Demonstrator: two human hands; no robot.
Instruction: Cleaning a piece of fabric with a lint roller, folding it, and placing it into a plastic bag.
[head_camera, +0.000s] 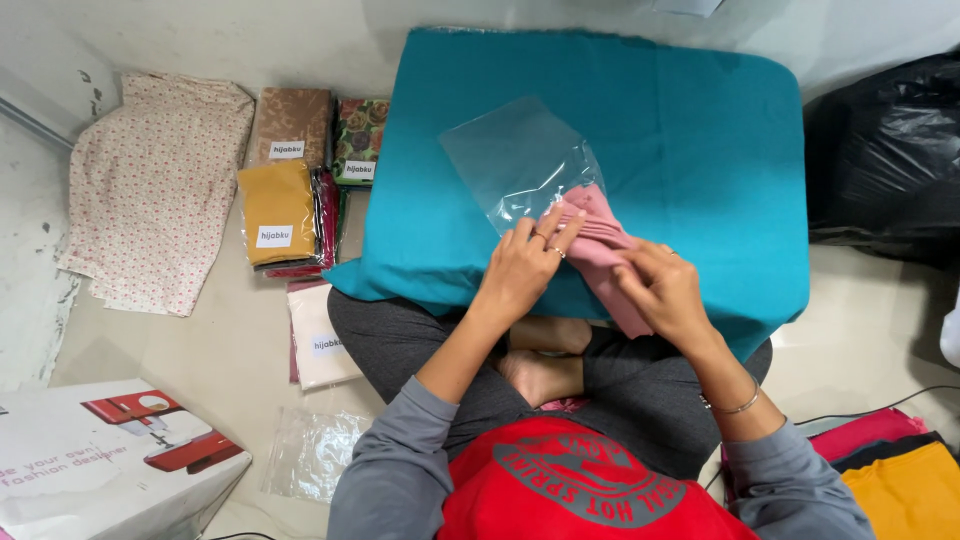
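Note:
A folded pink cloth (600, 245) lies on a teal cloth-covered surface (700, 130) in front of me, its far end partly inside the mouth of a clear plastic bag (510, 160). My left hand (520, 270) pinches the near edge of the bag where it meets the pink cloth. My right hand (665, 290) grips the near end of the pink cloth. I sit cross-legged with the teal surface over my knees.
To the left on the floor lie packed folded fabrics: mustard (277, 210), brown (292, 125), floral (358, 138), white (318, 340). A dotted cream fabric (150, 190) is far left. A white box (110, 460), a black bag (885, 150), and red and orange cloths (900, 470) surround me.

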